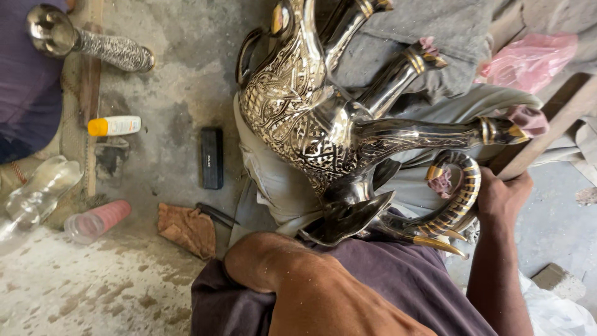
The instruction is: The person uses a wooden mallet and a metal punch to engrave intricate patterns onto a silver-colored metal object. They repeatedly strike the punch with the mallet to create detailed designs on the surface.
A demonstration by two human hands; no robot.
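Observation:
A large engraved metal animal figure (311,118), silver and black with gold bands, lies across my lap on a grey cloth (273,186). Its legs point right and its head (348,214) faces down toward me. My right hand (502,196) is wrapped around the curved, gold-ringed horn (461,194) at the right. A bare limb, seemingly my left forearm (292,283), crosses the foreground just below the head. My left hand is hidden and cannot be seen.
On the concrete floor to the left lie a black box (211,157), a white tube with an orange cap (115,126), a pink cup (96,221), a clear bottle (37,193), a brown rag (186,229) and a silver vase (81,40). A pink bag (528,59) sits top right.

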